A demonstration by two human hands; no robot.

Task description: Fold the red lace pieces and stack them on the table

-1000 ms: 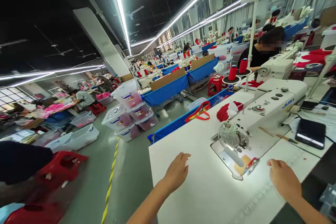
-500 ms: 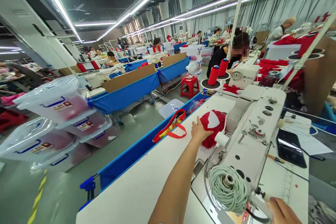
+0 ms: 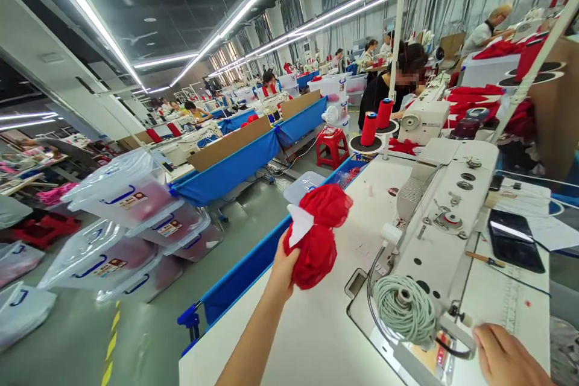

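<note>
My left hand (image 3: 283, 265) is closed round a bundle of red fabric (image 3: 319, 232) with a white paper tag on it, held up above the white sewing table (image 3: 316, 338). At the bottom right corner my right hand (image 3: 506, 359) rests by the front of the white sewing machine (image 3: 441, 217), near its needle end. Its fingers are mostly cut off by the frame edge. A coil of pale cord (image 3: 402, 307) sits on the machine's near end.
A black phone (image 3: 515, 241) and a pencil lie right of the machine. Red thread cones (image 3: 375, 123) stand behind it. A blue fabric trough (image 3: 244, 271) edges the table. Stacked clear bins (image 3: 131, 211) sit on the aisle floor at left. Other people sew at further tables.
My left hand reached forward to the red fabric beside the machine, took hold of it and lifted it back toward me. The red strap on the table is out of sight.
</note>
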